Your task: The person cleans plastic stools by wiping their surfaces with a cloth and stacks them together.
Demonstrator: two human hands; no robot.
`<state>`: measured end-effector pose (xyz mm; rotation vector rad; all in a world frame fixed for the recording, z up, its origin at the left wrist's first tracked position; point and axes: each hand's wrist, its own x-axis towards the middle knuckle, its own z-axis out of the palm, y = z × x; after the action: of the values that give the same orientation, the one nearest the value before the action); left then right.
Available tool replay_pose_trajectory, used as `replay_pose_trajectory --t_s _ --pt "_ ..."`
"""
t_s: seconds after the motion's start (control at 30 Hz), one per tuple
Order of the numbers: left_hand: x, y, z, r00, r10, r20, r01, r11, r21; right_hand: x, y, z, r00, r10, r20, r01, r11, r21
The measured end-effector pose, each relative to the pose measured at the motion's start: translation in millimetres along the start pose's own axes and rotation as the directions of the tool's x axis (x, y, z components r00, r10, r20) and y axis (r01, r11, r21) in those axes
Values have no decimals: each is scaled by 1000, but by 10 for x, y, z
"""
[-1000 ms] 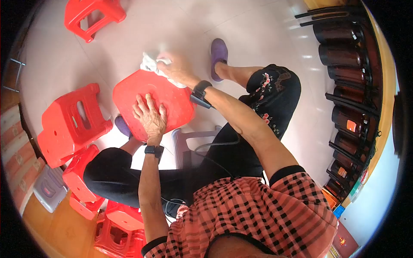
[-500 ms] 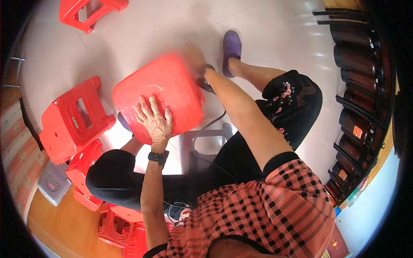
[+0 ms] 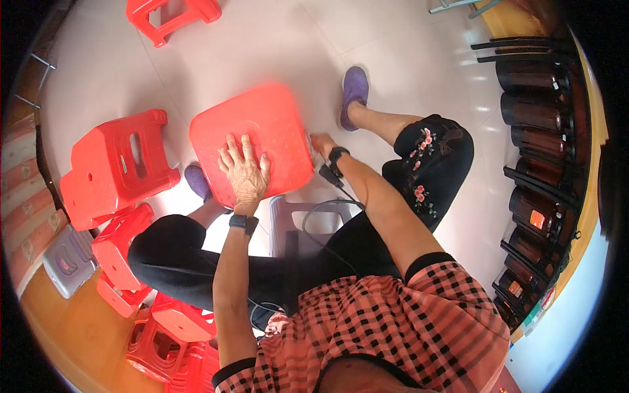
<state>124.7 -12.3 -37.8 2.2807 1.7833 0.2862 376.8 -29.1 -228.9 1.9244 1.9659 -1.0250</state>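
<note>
A red plastic stool [image 3: 282, 118] is in front of me, its square, dotted seat facing up. My left hand [image 3: 246, 178] lies flat on the seat with fingers spread, a black band on its wrist. At the stool's right side is my right hand [image 3: 322, 145], its fingers curled in and partly blurred. A small pale patch shows between that hand and the stool; I cannot make out what it is. A dark device [image 3: 331, 175] with a black cable [image 3: 314, 211] hangs by the right wrist.
Red stools stand on the left [image 3: 108, 167], at the top [image 3: 171, 18] and in stacks at lower left [image 3: 173, 321]. A grey stool [image 3: 282, 226] is between my legs, another grey stool [image 3: 71, 261] far left. Dark chairs [image 3: 534, 111] line the right side.
The right hand has moved down along the stool's right side from its upper right corner. My left hand stays flat on the seat. The view has shifted slightly.
</note>
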Motion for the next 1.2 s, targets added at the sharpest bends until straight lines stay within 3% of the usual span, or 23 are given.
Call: replay_pose_trajectory --t_s 0.07,0.1,0.13,0.17,0.2,0.23,0.3,0.43,0.5,0.53,0.63,0.7,0.77,0.83,0.87,0.9,0.93,0.97,1.03,1.1,1.13,1.17,1.2 --pt "2 14 -12 1000 13 -12 -13 1000 2 58 -53 -495 977 -175 -121 190 975 119" --pt "4 13 -32 1000 16 -19 -16 1000 5 158 -150 -762 990 -67 -125 119 875 468" --pt "15 -4 -82 998 10 -59 -12 999 -39 248 -284 -1026 993 36 -116 67 633 771" --pt "35 -37 -152 995 4 -98 -12 997 -83 308 -433 -1317 988 101 -116 66 404 912" --pt "42 -91 -213 991 -3 -135 -14 992 -126 323 -575 -1600 986 92 -136 98 333 938" --pt "24 -165 -251 973 -150 -173 126 982 -142 334 -720 -1871 983 76 -164 137 283 949" --pt "-57 -404 -264 873 -427 -236 389 901 -190 220 -1035 -2352 979 72 -191 142 430 892" --pt "-496 -1424 576 629 -766 136 635 405 -658 111 -1460 -2646 934 95 -344 163 744 648" --pt "-569 -1214 278 672 -581 459 603 68 -795 204 -1482 -2616 950 23 -313 165 811 561" --pt "-589 -1070 232 654 -616 439 628 120 -769 303 -1443 -2586 962 -23 -273 170 831 529" --pt "-483 -779 24 535 -655 533 593 -159 -790 506 -1288 -2514 982 -120 -146 177 859 480" --pt "-463 -847 143 687 -665 293 441 61 -896 544 -1180 -2465 986 -132 -104 166 861 480" --pt "-424 -950 258 762 -638 110 318 222 -922 500 -1053 -2433 989 -104 -104 143 845 516" --pt "-320 -1046 264 792 -611 -5 253 335 -908 344 -980 -2454 990 -49 -133 116 825 553" --pt "-269 -1164 349 836 -538 -107 82 315 -945 153 -872 -2473 994 -21 -104 81 782 618" --pt "-169 -1234 354 818 -564 -113 165 418 -894 -30 -792 -2513 997 6 -74 46 734 677" --pt "-35 -1259 302 800 -588 -124 247 509 -824 -87 -702 -2378 955 49 -291 148 773 616" --pt "70 -1266 258 781 -609 -139 328 588 -739 -107 -551 -2354 980 -9 -201 137 761 634" --pt "271 -1061 -1 798 -582 -158 301 612 -731 -315 -421 -2463 992 -129 -18 108 736 669" --pt "479 -1016 -40 806 -552 -213 310 701 -642 -390 -251 -2301 973 -173 155 -25 586 810" --pt "544 -959 -84 849 -457 -265 221 763 -607 -360 -168 -2162 949 -209 234 -101 504 858" --pt "590 -883 -168 869 -442 -223 252 783 -569 -147 -86 -1980 877 -221 428 -256 540 802" --pt "639 -787 -257 887 -426 -179 279 802 -529 -266 -101 -1913 888 -222 403 -257 485 836"
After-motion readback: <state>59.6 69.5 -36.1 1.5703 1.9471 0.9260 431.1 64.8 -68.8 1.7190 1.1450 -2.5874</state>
